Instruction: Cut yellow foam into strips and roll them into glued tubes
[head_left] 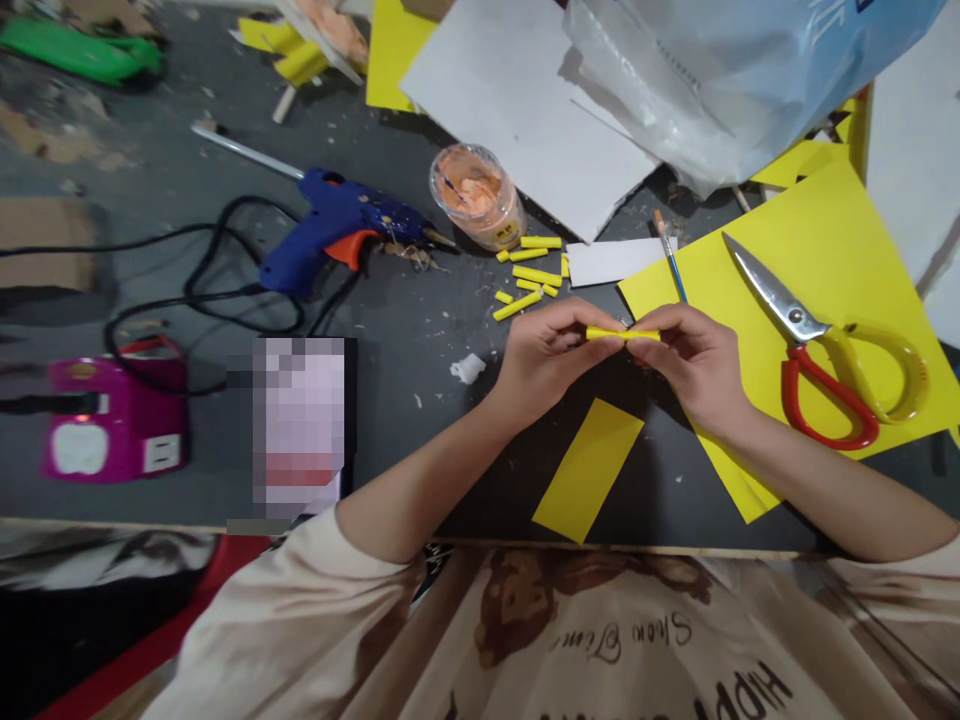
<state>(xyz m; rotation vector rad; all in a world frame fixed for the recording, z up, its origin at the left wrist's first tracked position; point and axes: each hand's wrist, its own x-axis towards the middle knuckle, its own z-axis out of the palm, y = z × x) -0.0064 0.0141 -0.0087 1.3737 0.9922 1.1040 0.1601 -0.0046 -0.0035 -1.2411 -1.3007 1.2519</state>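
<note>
My left hand point(553, 352) and my right hand point(694, 362) meet over the table, pinching a thin yellow paper roll point(624, 334) between thumbs and fingers. It lies level, one end in each hand. Just beyond my left hand are several short yellow paper tubes point(536, 273), some longer than others. Below my hands a yellow paper strip point(589, 470) rests flat on the dark table. On the right, a large yellow sheet point(720, 350) carries scissors point(799, 320) with one red and one yellow handle.
A blue glue gun point(330, 225) with its black cord lies left, near an open jar of peach-coloured paste point(478, 195). A paintbrush point(670, 255) touches the yellow sheet. Further off are white board point(525, 110) and a plastic bag point(720, 90). A magenta box point(116, 420) sits far left.
</note>
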